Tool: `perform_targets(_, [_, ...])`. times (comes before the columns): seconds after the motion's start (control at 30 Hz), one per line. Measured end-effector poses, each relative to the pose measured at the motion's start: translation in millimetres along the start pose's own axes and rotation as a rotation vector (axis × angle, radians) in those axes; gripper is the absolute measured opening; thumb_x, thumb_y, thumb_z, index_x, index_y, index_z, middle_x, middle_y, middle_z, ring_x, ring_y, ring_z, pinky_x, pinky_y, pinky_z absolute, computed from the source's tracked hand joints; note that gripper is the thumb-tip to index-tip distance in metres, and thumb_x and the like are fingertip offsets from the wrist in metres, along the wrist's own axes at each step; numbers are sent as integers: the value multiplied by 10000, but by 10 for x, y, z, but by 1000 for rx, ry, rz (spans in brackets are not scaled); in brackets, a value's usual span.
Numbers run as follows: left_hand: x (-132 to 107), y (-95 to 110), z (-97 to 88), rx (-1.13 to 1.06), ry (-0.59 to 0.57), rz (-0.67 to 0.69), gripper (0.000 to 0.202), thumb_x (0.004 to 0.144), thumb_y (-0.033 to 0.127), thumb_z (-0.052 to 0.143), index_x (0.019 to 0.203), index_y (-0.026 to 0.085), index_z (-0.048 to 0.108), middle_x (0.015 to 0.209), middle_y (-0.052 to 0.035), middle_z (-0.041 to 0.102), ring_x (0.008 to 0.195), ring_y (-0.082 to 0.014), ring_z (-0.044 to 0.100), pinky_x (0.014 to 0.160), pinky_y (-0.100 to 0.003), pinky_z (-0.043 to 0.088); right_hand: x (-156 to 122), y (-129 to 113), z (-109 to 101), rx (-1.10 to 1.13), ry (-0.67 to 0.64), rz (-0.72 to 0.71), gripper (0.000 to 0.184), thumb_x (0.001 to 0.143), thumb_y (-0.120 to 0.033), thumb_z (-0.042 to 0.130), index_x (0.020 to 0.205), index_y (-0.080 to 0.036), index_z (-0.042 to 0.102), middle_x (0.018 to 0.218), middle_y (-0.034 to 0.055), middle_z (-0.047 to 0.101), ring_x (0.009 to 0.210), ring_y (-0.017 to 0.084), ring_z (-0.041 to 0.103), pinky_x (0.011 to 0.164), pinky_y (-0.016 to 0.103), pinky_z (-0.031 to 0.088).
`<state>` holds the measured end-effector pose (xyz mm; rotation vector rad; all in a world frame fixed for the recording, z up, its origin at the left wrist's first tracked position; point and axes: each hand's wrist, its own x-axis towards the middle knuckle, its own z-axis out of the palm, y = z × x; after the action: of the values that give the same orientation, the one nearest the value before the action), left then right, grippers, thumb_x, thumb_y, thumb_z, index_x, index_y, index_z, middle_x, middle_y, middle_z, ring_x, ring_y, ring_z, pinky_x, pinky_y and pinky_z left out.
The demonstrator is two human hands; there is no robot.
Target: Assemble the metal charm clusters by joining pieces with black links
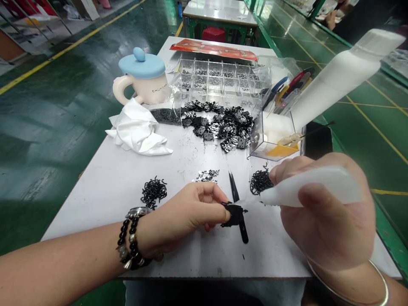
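Between the thumb and fingers of my left hand (204, 206) is a small flat black plastic part (235, 214), held above the table. My right hand (331, 221) is wrapped round a translucent white squeeze bottle (321, 185) with a narrow nozzle. The nozzle points left, its tip at or very close to the black part; whether they touch I cannot tell. Beneath the part lie black tweezers (233, 185). A pile of small curved black pieces (261, 180) sits beside my right fingers, and a similar black pile (153, 191) lies beyond my left wrist. Small silver pieces (207, 175) lie between the piles.
Many black parts (229, 125) are heaped at mid-table before a clear compartment tray (219, 78). A crumpled white tissue (137, 129) and a blue-lidded mug (143, 78) stand left. A clear tool box (270, 146) and a tall white bottle (344, 76) are right.
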<state>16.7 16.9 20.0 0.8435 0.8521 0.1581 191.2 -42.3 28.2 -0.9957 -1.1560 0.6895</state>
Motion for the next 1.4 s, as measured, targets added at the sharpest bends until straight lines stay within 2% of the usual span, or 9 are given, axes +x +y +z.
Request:
perform_targets(0.33, [2, -11, 7, 4, -3, 4, 168, 573, 108, 631, 706, 157, 540, 458, 90, 509, 446, -53, 387, 490, -220, 280, 2, -5, 7, 10, 9, 15, 203, 779, -285, 675, 721, -198, 501, 626, -7, 529, 655, 162, 516, 549, 296, 373])
perform_targets(0.53, [3, -8, 4, -3, 3, -11, 171, 567, 87, 609, 708, 157, 540, 456, 94, 503, 439, -48, 385, 478, -203, 293, 60, -41, -5, 121, 100, 21, 270, 725, -326, 716, 665, -190, 491, 588, -14, 501, 563, 141, 465, 570, 327, 375])
perform_targets(0.7, [17, -18, -9, -43, 12, 27, 149, 561, 92, 600, 687, 154, 548, 441, 93, 499, 426, -42, 382, 463, -187, 291, -30, -88, -24, 143, -13, 123, 196, 761, -297, 682, 714, -201, 518, 607, -20, 501, 540, 126, 435, 560, 329, 356])
perform_targets(1.07, [1, 8, 2, -45, 5, 13, 134, 577, 106, 612, 687, 149, 550, 453, 91, 502, 435, -47, 386, 483, -200, 296, -124, -21, -61, 58, -138, 74, 115, 831, -276, 614, 867, -190, 547, 685, 0, 519, 632, 141, 483, 583, 317, 387])
perform_targets(1.4, [9, -16, 2, -43, 16, 28, 154, 567, 94, 597, 703, 150, 552, 443, 90, 500, 437, -42, 363, 473, -190, 290, -68, -45, -51, 106, -75, 103, 166, 786, -289, 662, 753, -191, 533, 649, -2, 523, 573, 134, 472, 584, 324, 388])
